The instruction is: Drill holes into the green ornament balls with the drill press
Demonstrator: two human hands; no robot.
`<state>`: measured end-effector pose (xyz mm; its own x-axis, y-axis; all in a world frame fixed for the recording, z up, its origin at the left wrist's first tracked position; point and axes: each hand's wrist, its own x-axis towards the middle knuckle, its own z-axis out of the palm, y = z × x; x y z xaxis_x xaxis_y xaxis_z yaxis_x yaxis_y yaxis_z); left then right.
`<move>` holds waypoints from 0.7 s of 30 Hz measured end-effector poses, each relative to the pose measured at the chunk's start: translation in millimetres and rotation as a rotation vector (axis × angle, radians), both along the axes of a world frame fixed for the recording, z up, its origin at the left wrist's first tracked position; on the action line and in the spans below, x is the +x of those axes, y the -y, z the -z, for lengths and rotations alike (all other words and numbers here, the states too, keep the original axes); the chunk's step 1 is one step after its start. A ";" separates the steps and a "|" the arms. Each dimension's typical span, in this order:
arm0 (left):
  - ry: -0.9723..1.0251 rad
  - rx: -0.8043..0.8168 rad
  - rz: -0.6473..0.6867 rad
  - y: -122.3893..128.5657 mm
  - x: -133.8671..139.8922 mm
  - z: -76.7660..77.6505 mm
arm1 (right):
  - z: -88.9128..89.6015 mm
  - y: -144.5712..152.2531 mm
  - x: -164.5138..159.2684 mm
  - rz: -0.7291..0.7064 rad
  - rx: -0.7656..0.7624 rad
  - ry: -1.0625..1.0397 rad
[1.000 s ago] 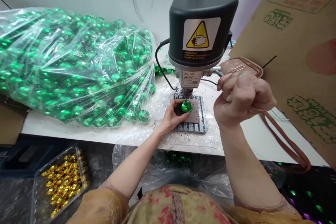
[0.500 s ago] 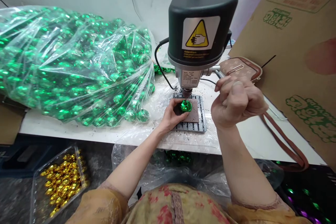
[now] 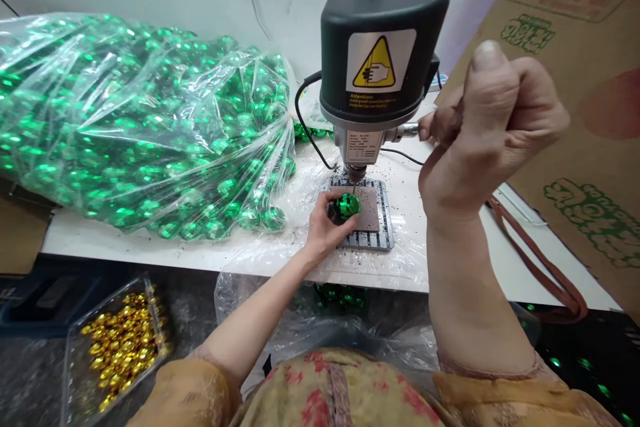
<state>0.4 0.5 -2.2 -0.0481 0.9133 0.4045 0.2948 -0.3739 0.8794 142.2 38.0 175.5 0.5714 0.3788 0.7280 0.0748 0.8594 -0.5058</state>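
A shiny green faceted ball is pinched between the thumb and fingers of my left hand. The ball sits over the brown pad on the slotted metal base of a small drill press. Just above and to the ball's right, the thin drill bit hangs from the chuck; it looks clear of the ball. My right hand is raised and closed around the feed lever at the press's right side. Its fingers hide the lever's end.
A large clear bag of green balls fills the table's left. Below left stands a clear tray with golden balls. A cardboard box leans at the right beside a brown strap. Dark shavings dot the white table.
My right hand has gone up and to the right with the lever. The green ball has shifted slightly left from under the bit and turned in my left hand.
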 end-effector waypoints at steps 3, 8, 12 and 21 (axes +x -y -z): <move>-0.146 0.164 0.122 42.8 -7.0 4.5 | 1.1 -3.0 -0.1 -0.012 0.040 -0.011; -0.663 0.484 0.524 111.1 -20.9 31.8 | 4.5 -2.7 -1.2 -0.005 0.061 -0.003; -0.696 0.599 0.520 115.6 -35.5 35.6 | 4.9 -2.0 -0.7 0.005 0.037 -0.020; -0.705 -0.038 -0.675 65.2 -121.7 6.9 | 9.1 6.2 -2.0 -0.011 0.000 -0.033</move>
